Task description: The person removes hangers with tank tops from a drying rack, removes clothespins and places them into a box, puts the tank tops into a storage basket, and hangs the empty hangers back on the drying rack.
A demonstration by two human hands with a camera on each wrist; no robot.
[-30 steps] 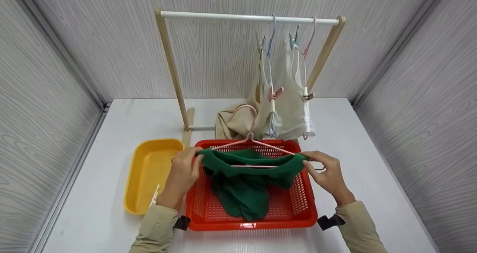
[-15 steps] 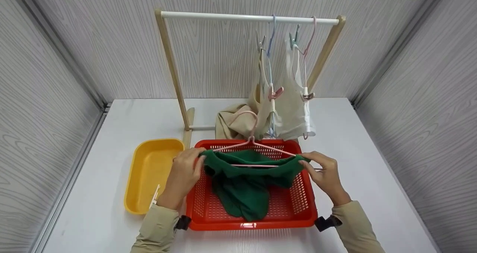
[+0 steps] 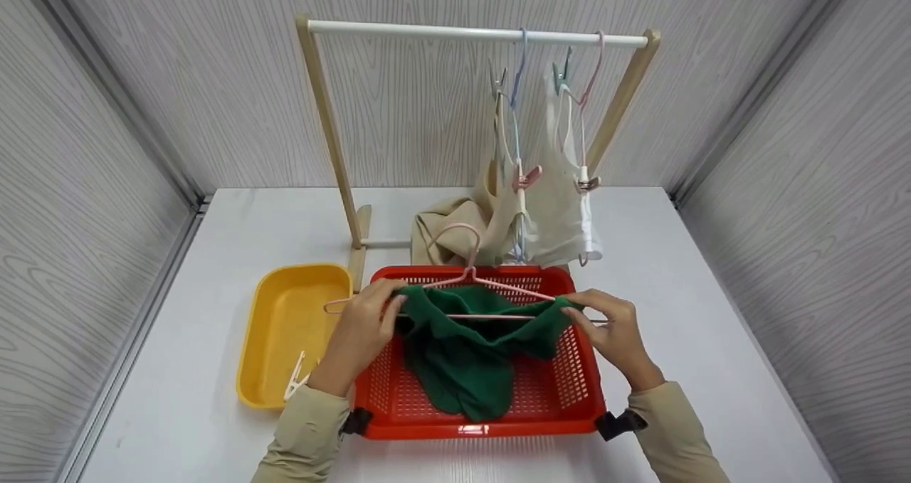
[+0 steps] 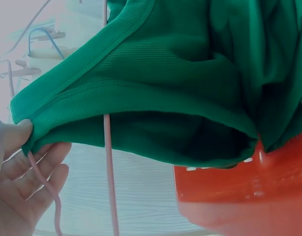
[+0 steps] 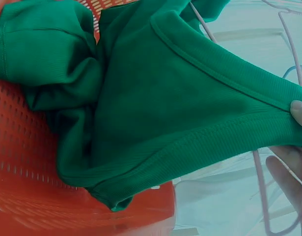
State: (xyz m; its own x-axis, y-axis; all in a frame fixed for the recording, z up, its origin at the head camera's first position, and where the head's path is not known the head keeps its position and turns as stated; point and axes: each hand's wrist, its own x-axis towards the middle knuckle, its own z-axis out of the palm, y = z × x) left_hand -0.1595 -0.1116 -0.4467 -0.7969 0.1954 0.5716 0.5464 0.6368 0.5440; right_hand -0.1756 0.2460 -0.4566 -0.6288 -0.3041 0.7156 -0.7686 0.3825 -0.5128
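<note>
A green ribbed tank top point(image 3: 462, 373) hangs over the red basket, its lower part down inside. Through its straps runs a pink hanger point(image 3: 491, 317), hook tilted toward the rack. My left hand point(image 3: 361, 326) pinches the left strap over the hanger's arm, and the hanger's left end sticks out past that hand. At the other strap, my right hand point(image 3: 613, 330) pinches the cloth between thumb and fingers, with the hanger's right end just beyond. In the left wrist view, the hanger bar point(image 4: 109, 172) comes out through the tank top's armhole.
The red basket point(image 3: 484, 430) stands on the white table. To its left, a yellow tray point(image 3: 245, 355) holds a white clothespin point(image 3: 295, 375). Behind, a rack with a white rail point(image 3: 427, 32) carries a white garment point(image 3: 559, 205) and a beige garment point(image 3: 448, 230) on hangers with clothespins.
The hanger has slid left and its hook has dropped lower. Its left end now shows beyond my left hand. My hands have come a little closer together with the straps.
</note>
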